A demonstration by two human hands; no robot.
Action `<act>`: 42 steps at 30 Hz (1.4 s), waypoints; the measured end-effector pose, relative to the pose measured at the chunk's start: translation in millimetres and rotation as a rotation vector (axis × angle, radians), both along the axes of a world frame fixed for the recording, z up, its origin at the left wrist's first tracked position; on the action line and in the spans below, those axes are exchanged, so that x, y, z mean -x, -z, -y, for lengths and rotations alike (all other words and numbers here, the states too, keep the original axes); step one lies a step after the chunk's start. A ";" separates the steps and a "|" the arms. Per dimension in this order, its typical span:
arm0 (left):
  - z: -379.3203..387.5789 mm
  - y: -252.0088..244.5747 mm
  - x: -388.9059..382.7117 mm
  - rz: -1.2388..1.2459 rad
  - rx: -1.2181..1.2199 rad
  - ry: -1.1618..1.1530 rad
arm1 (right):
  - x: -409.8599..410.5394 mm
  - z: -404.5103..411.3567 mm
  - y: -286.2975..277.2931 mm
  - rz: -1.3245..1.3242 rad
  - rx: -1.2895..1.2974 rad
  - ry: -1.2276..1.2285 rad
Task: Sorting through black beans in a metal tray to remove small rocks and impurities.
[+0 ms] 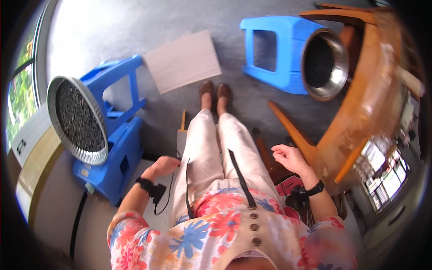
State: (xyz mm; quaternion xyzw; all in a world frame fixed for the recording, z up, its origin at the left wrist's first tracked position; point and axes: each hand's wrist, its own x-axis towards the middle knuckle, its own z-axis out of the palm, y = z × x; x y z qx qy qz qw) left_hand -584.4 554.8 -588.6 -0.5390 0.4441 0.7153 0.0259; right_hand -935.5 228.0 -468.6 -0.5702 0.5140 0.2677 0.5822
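Observation:
My left hand (165,166) hangs beside my left thigh, fingers bent. Its fingertips are blurred against the trousers, so I cannot tell whether they hold anything. My right hand (289,158) is raised beside my right thigh, near the wooden table's leg (293,130). Its fingers curl loosely, with nothing seen in them. To the left, a fluted metal basin (81,119) of small dark grains rests by a blue plastic stool (130,81). At the far right, a shiny metal bowl (340,67) with dark contents stands on another blue stool (287,54).
A flat beige board (184,62) lies on the grey floor (233,44) ahead of my shoes (216,92). A glossy wooden table (364,98) curves along the right. Below the basin is a blue plastic piece (111,168). Windows (23,84) line the left.

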 end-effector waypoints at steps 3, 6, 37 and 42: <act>6.1 -17.8 -18.3 0.143 -0.168 -0.355 | -2.1 1.8 -23.8 0.023 0.048 0.011; 22.7 -34.4 -49.2 0.075 -0.168 -0.773 | -9.4 9.0 -46.5 0.127 0.172 0.014; 169.2 -104.7 -39.2 0.524 0.229 -0.484 | 138.0 433.6 -103.1 0.450 1.281 1.116; 162.5 -106.9 -32.4 0.545 0.130 -0.516 | 117.9 453.2 -100.5 0.813 1.294 1.025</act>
